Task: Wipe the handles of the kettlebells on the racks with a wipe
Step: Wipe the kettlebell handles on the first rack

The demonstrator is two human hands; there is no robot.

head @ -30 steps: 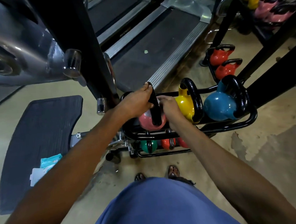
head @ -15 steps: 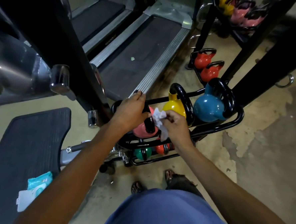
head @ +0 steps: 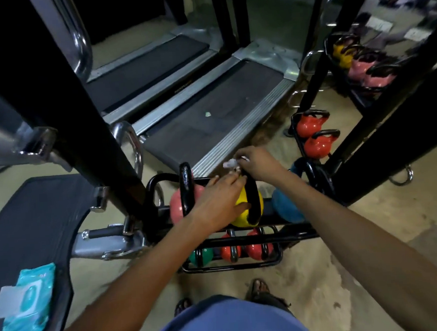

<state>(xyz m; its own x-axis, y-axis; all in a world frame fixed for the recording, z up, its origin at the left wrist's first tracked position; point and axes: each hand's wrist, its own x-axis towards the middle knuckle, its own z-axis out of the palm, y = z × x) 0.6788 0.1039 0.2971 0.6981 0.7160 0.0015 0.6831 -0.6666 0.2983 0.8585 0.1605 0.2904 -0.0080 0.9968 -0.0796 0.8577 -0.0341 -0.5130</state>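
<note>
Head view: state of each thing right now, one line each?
wipe: bunched, pinched in right hand at the handle top of yellow kettlebell.
left hand: fingers flat on yellow kettlebell.
pink kettlebell: upright on rack, untouched.
blue kettlebell: on rack, not held.
wipe pack: flap open, on black mat.

My right hand [head: 257,163] pinches the white wipe [head: 228,163] at the top of the black handle [head: 252,201] of the yellow kettlebell [head: 244,221]. My left hand [head: 218,203] lies on that kettlebell just below the pinch, fingers straight, tips at the handle. The pink kettlebell [head: 176,208] stands just left of my left hand, and the blue kettlebell [head: 285,210] sits under my right forearm. All three are on the black rack [head: 293,231].
</note>
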